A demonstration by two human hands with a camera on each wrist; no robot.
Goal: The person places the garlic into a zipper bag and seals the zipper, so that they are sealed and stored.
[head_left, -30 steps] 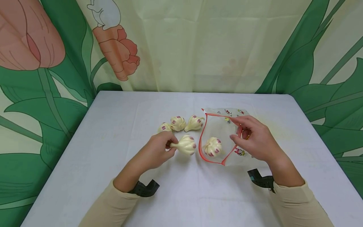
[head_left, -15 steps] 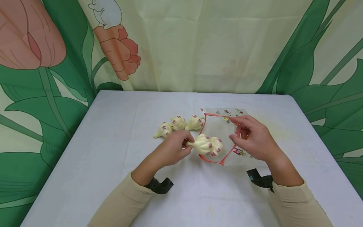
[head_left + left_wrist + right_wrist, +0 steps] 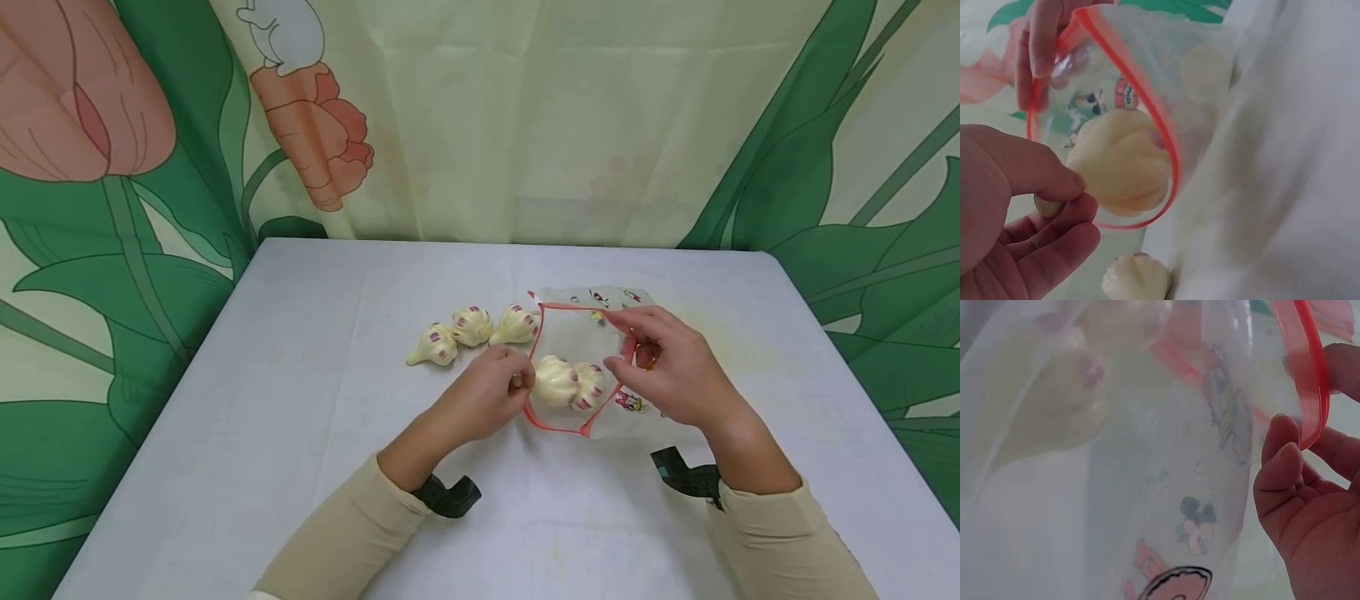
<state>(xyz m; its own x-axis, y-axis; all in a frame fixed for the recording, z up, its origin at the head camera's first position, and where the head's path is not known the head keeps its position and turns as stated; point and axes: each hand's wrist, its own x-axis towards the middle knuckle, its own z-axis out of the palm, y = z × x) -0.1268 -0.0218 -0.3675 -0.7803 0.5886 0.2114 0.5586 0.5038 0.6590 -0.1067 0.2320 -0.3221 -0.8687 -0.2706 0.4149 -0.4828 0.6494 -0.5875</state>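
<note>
My left hand (image 3: 495, 387) pinches a garlic bulb (image 3: 556, 382) by its stem, holding it at the mouth of a clear zip bag (image 3: 573, 431) with a red edge. In the left wrist view, the body of that garlic bulb (image 3: 1119, 162) lies within the red-edged opening, its stem end between thumb and fingers. Another garlic bulb (image 3: 589, 386) sits in the bag against the first. On the right, my right hand (image 3: 667, 362) grips the bag's red edge (image 3: 1313, 381) and spreads the mouth wide; cartoon prints show on the plastic.
Beyond my left hand, three more garlic bulbs lie on the white-covered table (image 3: 300, 467): one at the left (image 3: 433, 345), a middle bulb (image 3: 472, 326) and a right bulb (image 3: 514, 324) close to the bag. A printed curtain (image 3: 585, 125) hangs behind the table.
My left hand has moved right, carrying the garlic bulb from left of the bag into its opening. The right hand stays at the bag's edge, nearly still.
</note>
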